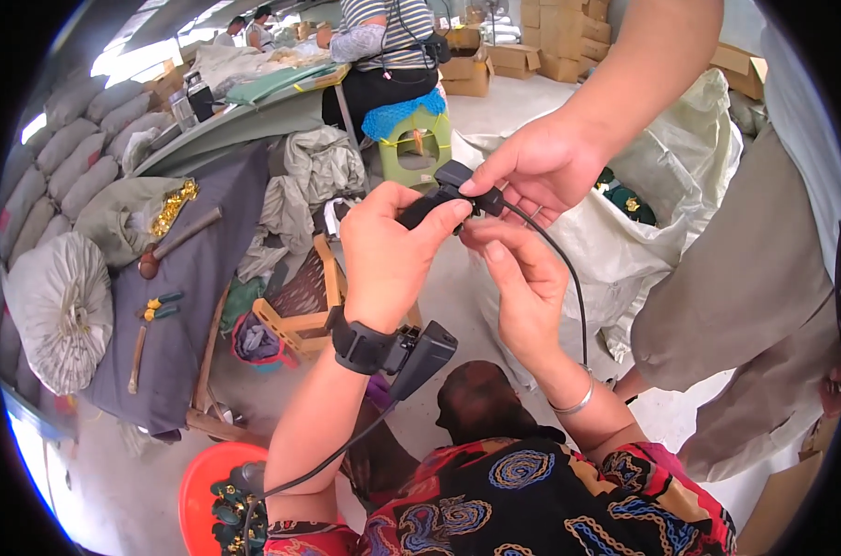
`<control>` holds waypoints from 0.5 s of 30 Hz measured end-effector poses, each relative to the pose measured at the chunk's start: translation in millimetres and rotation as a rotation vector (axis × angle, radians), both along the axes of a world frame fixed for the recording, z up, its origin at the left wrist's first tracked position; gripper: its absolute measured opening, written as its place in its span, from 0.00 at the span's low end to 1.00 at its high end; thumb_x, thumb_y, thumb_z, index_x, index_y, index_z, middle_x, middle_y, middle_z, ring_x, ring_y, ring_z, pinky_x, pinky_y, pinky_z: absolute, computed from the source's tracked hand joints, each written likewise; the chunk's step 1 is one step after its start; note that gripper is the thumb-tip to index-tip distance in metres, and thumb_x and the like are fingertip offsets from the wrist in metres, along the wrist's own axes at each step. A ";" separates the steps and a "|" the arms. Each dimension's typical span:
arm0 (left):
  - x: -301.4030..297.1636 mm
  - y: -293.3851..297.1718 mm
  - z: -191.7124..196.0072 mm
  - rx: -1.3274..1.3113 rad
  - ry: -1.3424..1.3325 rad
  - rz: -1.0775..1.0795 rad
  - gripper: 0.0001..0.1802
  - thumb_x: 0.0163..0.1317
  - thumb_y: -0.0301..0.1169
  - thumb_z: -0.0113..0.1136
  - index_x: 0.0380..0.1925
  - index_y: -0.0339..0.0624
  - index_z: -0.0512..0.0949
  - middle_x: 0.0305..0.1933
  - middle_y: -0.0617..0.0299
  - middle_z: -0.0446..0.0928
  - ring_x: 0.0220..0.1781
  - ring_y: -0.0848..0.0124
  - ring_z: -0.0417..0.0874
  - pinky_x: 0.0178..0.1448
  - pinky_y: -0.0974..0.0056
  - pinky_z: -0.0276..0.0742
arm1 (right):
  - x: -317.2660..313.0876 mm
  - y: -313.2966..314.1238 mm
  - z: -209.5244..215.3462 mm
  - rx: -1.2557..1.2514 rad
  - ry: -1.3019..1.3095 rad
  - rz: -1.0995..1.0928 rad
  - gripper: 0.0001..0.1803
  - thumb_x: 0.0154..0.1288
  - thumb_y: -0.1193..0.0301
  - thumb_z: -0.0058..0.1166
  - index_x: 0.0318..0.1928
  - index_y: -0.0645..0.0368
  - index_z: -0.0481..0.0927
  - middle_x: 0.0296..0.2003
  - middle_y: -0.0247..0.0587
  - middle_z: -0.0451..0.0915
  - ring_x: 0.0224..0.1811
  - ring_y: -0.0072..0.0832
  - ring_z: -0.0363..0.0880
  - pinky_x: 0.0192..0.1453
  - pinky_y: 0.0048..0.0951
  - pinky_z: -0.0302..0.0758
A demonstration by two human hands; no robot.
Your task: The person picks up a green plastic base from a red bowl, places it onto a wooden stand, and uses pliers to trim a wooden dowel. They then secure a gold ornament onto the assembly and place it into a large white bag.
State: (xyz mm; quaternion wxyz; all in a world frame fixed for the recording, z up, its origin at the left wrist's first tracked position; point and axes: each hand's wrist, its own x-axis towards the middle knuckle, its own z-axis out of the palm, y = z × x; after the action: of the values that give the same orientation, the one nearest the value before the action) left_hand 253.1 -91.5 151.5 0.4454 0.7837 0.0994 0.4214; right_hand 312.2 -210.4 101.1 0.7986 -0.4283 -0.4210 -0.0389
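Jointly, left hand (388, 243) and co-worker's hand (548, 165) clamp the device (454, 174); right hand (528, 289) curls below, grip unclear.

The swirl-patterned shirt (504, 500) is black and red, wrist strap (360, 347) black, bangle (576, 406) silver.

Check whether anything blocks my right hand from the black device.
Another person's hand crowds the black device from the upper right; the left hand grips its left end. From below, nothing visible stands between it and the right hand.
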 end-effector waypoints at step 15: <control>-14.4 3.6 7.0 -0.417 -0.163 -0.190 0.13 0.59 0.22 0.57 0.44 0.29 0.75 0.40 0.63 0.77 0.39 0.78 0.74 0.47 0.73 0.70 | 22.3 65.4 3.8 -0.090 -0.722 -0.535 0.11 0.47 0.78 0.51 0.35 0.66 0.73 0.28 0.51 0.72 0.29 0.48 0.74 0.31 0.40 0.72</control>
State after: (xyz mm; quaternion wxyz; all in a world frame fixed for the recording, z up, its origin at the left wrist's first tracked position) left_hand 238.6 -87.9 158.4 0.6417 0.6441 0.0738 0.4097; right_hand 334.5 -145.0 104.9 0.5431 -0.5154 -0.5484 -0.3725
